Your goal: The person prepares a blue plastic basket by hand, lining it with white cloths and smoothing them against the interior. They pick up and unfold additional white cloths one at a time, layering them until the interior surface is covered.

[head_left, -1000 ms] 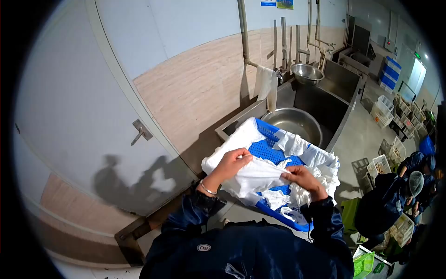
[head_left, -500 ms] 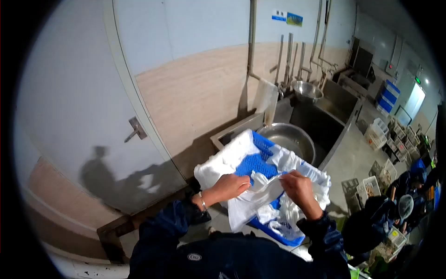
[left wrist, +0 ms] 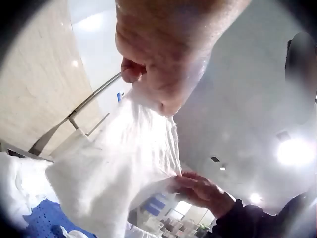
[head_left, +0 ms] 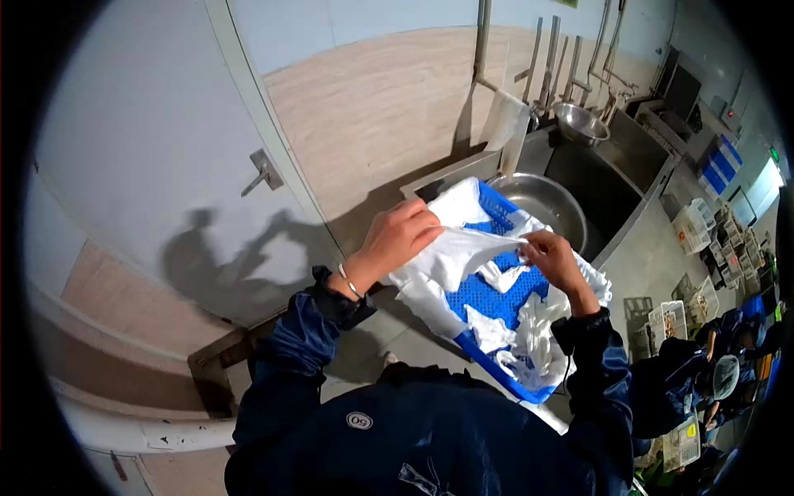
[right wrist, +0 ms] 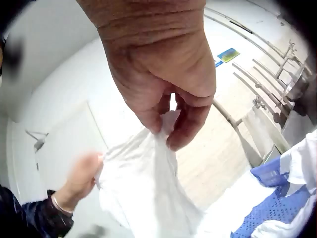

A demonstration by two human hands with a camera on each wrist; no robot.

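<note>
Both hands stretch a white cloth (head_left: 463,252) above a blue perforated crate (head_left: 496,299). My left hand (head_left: 401,236) grips one end of it, seen close in the left wrist view (left wrist: 148,84). My right hand (head_left: 547,248) pinches the other end between thumb and fingers (right wrist: 171,126). The white cloth (left wrist: 119,173) hangs down between them (right wrist: 143,193). More white cloths (head_left: 538,331) lie in the crate and drape over its rim.
A large steel bowl (head_left: 542,202) sits in a steel sink (head_left: 612,174) behind the crate, a smaller bowl (head_left: 581,122) further back. A door with a handle (head_left: 263,172) stands left. A crouched person (head_left: 703,380) and white crates (head_left: 686,223) are at right.
Both hands have lifted the white cloth higher above the crate and pulled it taut. The head view has tilted down and shifted.
</note>
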